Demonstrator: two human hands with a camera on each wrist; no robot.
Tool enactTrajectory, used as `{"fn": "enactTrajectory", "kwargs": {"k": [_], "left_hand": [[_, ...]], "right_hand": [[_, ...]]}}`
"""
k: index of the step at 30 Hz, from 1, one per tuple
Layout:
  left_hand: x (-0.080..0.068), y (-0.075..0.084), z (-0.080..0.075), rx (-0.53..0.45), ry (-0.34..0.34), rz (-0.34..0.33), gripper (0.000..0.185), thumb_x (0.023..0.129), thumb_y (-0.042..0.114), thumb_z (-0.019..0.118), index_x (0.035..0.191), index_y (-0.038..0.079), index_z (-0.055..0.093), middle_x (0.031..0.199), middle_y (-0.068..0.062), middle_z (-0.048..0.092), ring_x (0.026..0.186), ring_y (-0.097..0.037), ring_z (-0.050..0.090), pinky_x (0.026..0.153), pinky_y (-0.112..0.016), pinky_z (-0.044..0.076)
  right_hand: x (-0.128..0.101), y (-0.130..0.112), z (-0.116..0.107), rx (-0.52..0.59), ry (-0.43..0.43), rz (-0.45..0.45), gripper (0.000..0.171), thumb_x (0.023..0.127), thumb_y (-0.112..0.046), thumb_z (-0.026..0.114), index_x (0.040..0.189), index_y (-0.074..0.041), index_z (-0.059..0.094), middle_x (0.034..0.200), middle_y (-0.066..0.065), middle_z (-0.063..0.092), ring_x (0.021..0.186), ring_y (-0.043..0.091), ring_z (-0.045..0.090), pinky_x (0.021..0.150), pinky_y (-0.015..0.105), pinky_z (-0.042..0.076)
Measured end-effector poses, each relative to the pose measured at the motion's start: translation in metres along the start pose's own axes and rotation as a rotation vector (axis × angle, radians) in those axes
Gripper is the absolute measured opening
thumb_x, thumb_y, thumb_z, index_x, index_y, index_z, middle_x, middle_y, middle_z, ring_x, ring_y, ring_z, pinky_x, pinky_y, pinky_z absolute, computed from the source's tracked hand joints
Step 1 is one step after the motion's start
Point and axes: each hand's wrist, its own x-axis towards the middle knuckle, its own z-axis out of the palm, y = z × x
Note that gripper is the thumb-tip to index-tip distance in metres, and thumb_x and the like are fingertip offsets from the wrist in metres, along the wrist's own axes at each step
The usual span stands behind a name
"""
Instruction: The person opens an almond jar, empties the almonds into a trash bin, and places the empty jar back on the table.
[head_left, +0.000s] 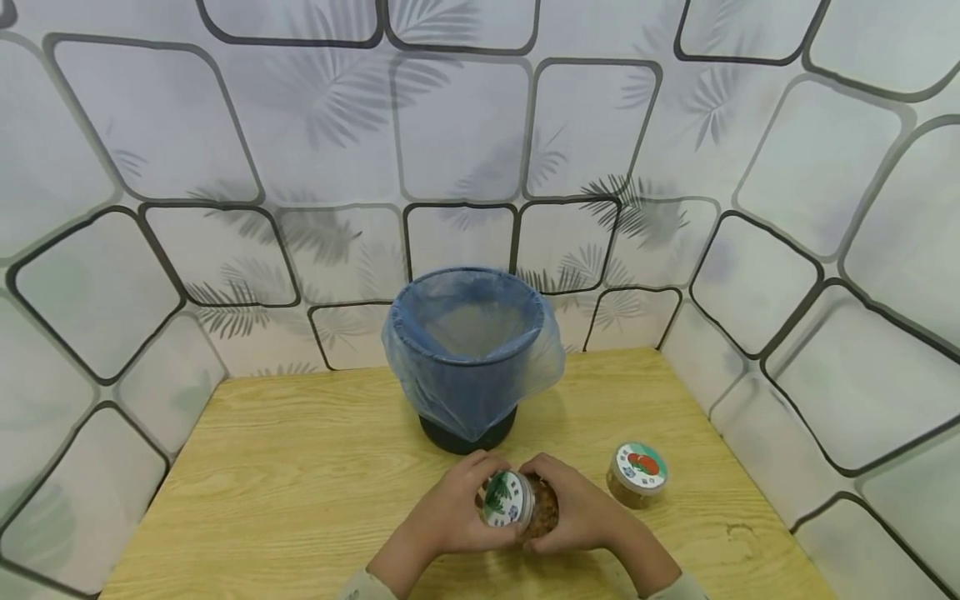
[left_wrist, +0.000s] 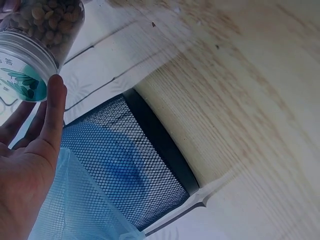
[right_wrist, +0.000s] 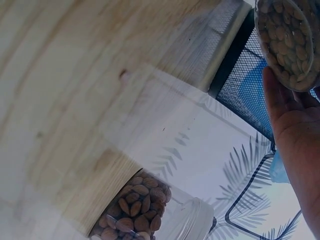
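Observation:
Both hands hold a clear plastic jar of brown nuts (head_left: 542,507), tipped on its side low over the table. Its silver-rimmed lid (head_left: 504,498), with a green plant picture, faces left. My left hand (head_left: 453,508) grips the lid end, fingers over the top and thumb below. Around the body near the base curls my right hand (head_left: 581,504); in the right wrist view the nuts show through the jar's bottom (right_wrist: 286,42). A second jar (head_left: 636,492), holding almonds, stands upright to the right of my right hand, its lid printed with a red picture.
A black mesh waste bin (left_wrist: 107,145) with a blue plastic liner (head_left: 480,392) stands just beyond the hands, near the back wall. The wood-patterned table (head_left: 300,467) is enclosed by patterned walls (head_left: 465,133) at the back and sides.

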Motion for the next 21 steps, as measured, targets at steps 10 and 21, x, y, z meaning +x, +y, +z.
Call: {"fn": "enactTrajectory", "kwargs": {"k": [10, 21], "left_hand": [[-0.0004, -0.002, 0.0039, -0.002, 0.045, -0.052, 0.041, 0.087, 0.047, 0.082, 0.118, 0.022, 0.07, 0.101, 0.007, 0.065, 0.084, -0.006, 0.059, 0.07, -0.025, 0.059], [-0.0021, 0.0014, 0.003, 0.106, 0.064, 0.054, 0.074, 0.088, 0.054, 0.081, 0.149, 0.02, 0.056, 0.144, 0.003, 0.054, 0.122, -0.013, 0.06, 0.098, -0.037, 0.059]], "right_hand": [[0.0011, -0.003, 0.0012, -0.002, 0.006, 0.001, 0.073, 0.075, -0.044, 0.097, 0.134, -0.035, 0.055, 0.126, -0.017, 0.06, 0.111, 0.004, 0.062, 0.098, 0.03, 0.057], [0.0028, -0.0024, 0.0008, 0.039, 0.02, -0.023, 0.072, 0.077, -0.036, 0.096, 0.135, -0.034, 0.054, 0.126, -0.013, 0.06, 0.108, 0.006, 0.063, 0.093, 0.031, 0.058]]}}
